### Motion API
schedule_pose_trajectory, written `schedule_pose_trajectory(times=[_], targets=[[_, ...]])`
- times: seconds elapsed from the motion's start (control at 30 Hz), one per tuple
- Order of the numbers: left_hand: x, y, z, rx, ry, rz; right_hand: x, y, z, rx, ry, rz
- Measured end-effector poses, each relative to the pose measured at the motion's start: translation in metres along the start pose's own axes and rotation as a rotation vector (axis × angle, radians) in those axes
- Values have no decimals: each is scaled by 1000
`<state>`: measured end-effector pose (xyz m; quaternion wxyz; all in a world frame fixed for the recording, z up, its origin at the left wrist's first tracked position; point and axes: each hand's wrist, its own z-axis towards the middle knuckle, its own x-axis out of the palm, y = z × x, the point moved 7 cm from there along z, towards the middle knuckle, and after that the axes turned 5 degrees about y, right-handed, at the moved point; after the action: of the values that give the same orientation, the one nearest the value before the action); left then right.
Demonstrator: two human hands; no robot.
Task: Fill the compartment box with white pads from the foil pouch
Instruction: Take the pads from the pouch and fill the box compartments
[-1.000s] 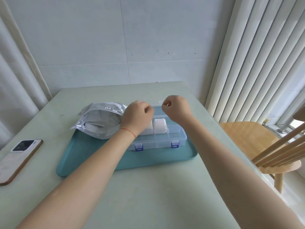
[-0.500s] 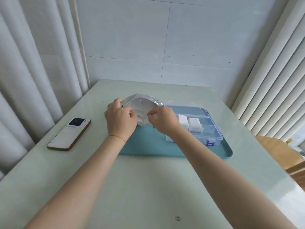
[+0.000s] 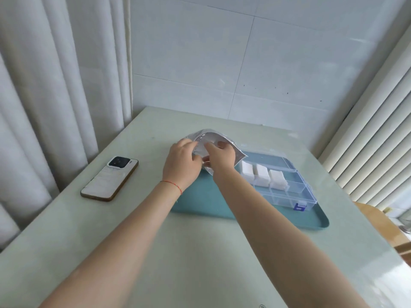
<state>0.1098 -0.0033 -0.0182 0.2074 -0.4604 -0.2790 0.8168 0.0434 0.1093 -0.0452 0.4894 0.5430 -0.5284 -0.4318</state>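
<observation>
Both hands had shifted from the compartment box (image 3: 278, 183) to the foil pouch (image 3: 213, 141) just beside it: left hand (image 3: 181, 165) gripping its edge, right hand (image 3: 220, 156) seemingly reaching in. Three white pads (image 3: 262, 176) were placed; other compartments remained.

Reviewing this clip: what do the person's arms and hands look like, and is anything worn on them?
Both forearms are bare up to the frame edge, with no sleeves in view. The left hand has a thin red string bracelet round its wrist. The right hand and its wrist show no jewellery, watch or glove. No rings show on either hand.
</observation>
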Motion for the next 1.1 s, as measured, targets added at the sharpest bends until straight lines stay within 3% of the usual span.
schedule_pose_trajectory(times=[0.17,0.3,0.5,0.6,0.8,0.93,1.1], targets=[[1,3,2,5,42,6,-3,2,6,126,-90,130],[1,5,3,-11,68,1,-6,3,7,172,-67,155],[7,4,4,-53,89,0,-36,4,-14,126,67,-84],[4,1,-4,-125,-6,-17,-51,2,-22,97,133,-105],[14,-1,-20,-205,53,-318,-55,-2,-35,47,316,-296],[-2,13,-24,-207,-166,-136,-66,4,-28,-45,159,-531],[5,20,-12,-147,-70,-114,-48,0,-18,-27,186,-559]])
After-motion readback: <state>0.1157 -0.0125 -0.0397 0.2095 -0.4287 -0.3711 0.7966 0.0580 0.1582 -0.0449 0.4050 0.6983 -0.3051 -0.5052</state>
